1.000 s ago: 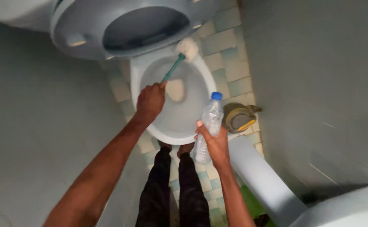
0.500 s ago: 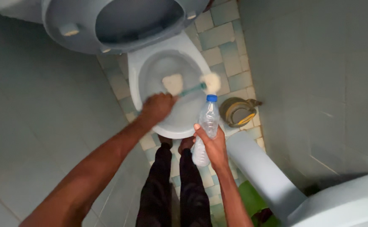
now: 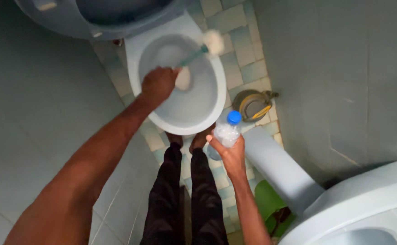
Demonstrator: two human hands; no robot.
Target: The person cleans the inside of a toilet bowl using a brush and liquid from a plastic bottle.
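Fingers: the left hand [image 3: 158, 85] has its fingers curled tight around the handle of the toilet brush [image 3: 197, 51]. The right hand [image 3: 229, 152] has its fingers wrapped around a clear plastic bottle [image 3: 225, 134] with a blue cap.
Brush: its long handle runs up and to the right from the left hand. The white fluffy head sits at the far rim of the toilet bowl [image 3: 180, 113], in the upper middle of the frame.
Bottle: it stands nearly upright, below and to the right of the bowl.
Nearer hand: the left hand is over the bowl; the right hand waits just outside it.
Nearby: a small round pot [image 3: 252, 105] rests on the tiled floor [image 3: 248, 54], right of the bowl.
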